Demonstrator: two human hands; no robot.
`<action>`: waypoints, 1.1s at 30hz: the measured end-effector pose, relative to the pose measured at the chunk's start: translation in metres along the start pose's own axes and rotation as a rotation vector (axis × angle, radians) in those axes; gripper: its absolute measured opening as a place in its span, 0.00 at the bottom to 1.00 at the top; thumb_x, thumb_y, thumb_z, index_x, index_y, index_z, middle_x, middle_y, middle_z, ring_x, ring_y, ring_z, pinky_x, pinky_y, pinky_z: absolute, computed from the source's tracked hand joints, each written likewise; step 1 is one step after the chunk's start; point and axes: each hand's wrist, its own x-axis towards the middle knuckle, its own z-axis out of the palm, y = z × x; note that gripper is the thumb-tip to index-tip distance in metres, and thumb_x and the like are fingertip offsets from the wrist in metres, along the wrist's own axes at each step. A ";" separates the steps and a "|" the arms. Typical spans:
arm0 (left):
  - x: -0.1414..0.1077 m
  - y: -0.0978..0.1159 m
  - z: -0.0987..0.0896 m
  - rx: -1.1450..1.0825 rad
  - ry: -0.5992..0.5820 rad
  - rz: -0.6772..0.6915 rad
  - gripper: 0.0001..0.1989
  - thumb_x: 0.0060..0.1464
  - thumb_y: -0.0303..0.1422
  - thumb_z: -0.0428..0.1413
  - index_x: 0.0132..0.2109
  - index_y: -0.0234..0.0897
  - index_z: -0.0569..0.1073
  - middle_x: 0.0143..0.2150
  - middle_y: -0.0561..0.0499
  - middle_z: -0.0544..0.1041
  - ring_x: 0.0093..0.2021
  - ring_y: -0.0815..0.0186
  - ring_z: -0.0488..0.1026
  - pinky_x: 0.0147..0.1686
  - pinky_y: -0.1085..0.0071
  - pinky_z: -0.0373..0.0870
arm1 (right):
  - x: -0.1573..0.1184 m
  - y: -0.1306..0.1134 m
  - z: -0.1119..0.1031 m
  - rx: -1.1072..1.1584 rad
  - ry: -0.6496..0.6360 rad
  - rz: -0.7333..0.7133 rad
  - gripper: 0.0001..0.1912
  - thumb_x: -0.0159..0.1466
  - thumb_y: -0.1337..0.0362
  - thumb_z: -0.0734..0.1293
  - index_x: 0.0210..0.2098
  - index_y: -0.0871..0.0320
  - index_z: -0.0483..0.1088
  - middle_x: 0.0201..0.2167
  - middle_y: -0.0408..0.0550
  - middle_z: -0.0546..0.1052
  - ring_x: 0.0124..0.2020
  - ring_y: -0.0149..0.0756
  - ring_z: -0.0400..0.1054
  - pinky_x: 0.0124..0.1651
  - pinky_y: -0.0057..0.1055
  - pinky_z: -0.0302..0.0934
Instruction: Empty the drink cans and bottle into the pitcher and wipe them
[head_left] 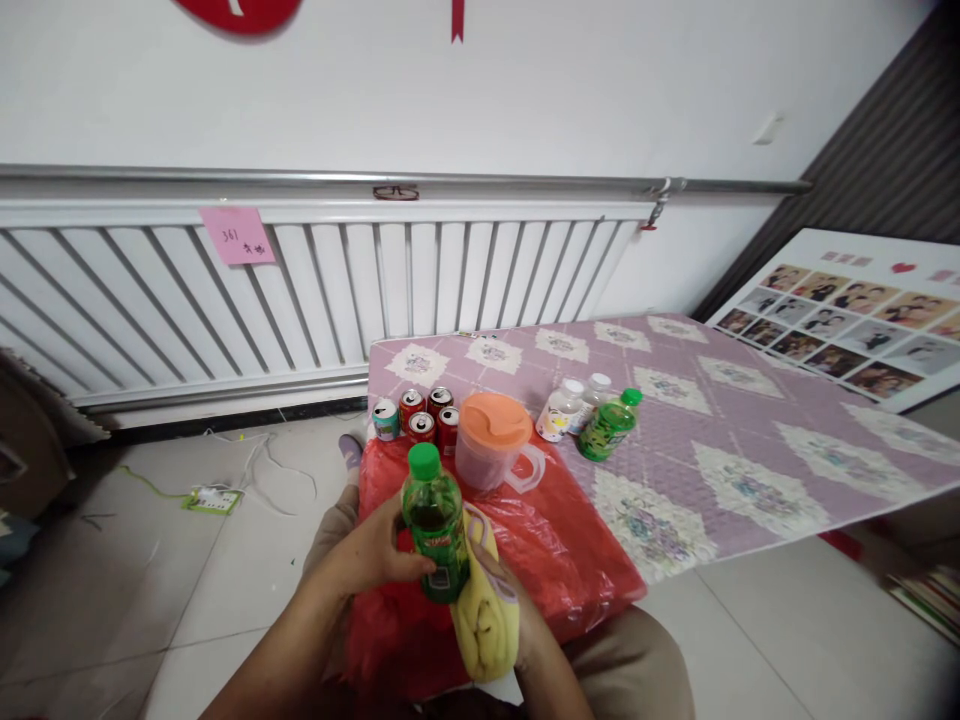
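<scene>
My left hand (397, 550) is wrapped round a green plastic bottle (436, 530) with a green cap, held upright over the red plastic sheet (570, 540). In my right hand (504, 580) is a folded yellow cloth (486, 630), pressed against the bottle's right side. Just beyond the bottle stands a clear pitcher (484, 465) with an orange lid. Several drink cans (421, 428) are grouped to the pitcher's left, most of them red and one teal. On its right are two white-capped bottles (559, 412) and another green bottle (606, 428), which leans.
A table with a purple floral cover (645, 370) extends to the right. Behind it a white radiator (315, 290) runs along the wall, with glasses (396, 192) on top and a pink note (237, 236). A photo board (847, 310) leans at right. Cables (255, 470) lie on the floor.
</scene>
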 end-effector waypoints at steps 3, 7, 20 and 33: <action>0.001 -0.007 0.004 -0.030 0.082 -0.010 0.38 0.40 0.33 0.69 0.60 0.38 0.68 0.55 0.44 0.77 0.55 0.49 0.74 0.57 0.56 0.69 | -0.003 -0.006 -0.003 -0.173 0.103 -0.056 0.26 0.54 0.50 0.75 0.49 0.55 0.75 0.40 0.50 0.82 0.40 0.45 0.77 0.47 0.40 0.68; 0.001 -0.015 0.014 0.091 0.186 -0.030 0.36 0.40 0.27 0.65 0.59 0.36 0.67 0.55 0.44 0.76 0.55 0.52 0.73 0.59 0.57 0.67 | -0.008 -0.033 0.003 -0.406 0.305 -0.302 0.29 0.54 0.51 0.75 0.51 0.56 0.72 0.42 0.50 0.81 0.41 0.46 0.74 0.46 0.40 0.67; 0.007 -0.006 0.024 0.035 0.401 -0.068 0.39 0.40 0.32 0.66 0.60 0.36 0.65 0.53 0.43 0.77 0.54 0.51 0.74 0.55 0.56 0.71 | -0.009 -0.030 0.033 -0.491 0.154 -0.463 0.25 0.55 0.59 0.74 0.52 0.54 0.73 0.44 0.51 0.79 0.45 0.48 0.72 0.52 0.42 0.65; 0.007 0.012 0.026 -0.021 0.415 -0.028 0.49 0.37 0.36 0.70 0.65 0.37 0.57 0.57 0.39 0.73 0.57 0.46 0.71 0.55 0.55 0.71 | 0.003 0.011 0.012 0.195 0.054 -0.099 0.26 0.58 0.47 0.72 0.50 0.53 0.72 0.44 0.47 0.81 0.44 0.41 0.77 0.49 0.37 0.68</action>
